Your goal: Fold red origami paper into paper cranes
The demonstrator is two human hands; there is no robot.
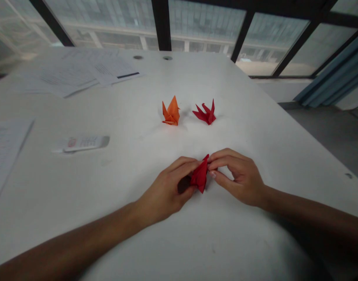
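Note:
A piece of folded red origami paper (pixel 200 177) is held between my two hands, low over the white table. My left hand (pixel 170 187) grips its left side, with the fingers at the top and the thumb below. On the other side, my right hand (pixel 239 175) pinches the right edge between thumb and fingertips. The paper's far side and the fold under the right fingertips are hidden. Beyond my hands stand two folded paper cranes: an orange paper crane (pixel 172 112) and, to its right, a red paper crane (pixel 206 113).
The white table (pixel 132 242) runs up to a framed window. Printed sheets (pixel 70 74) lie at the back left, and another sheet (pixel 6 148) at the left edge. A small white packet (pixel 87 143) rests left of centre. A blue curtain (pixel 334 70) hangs at the right.

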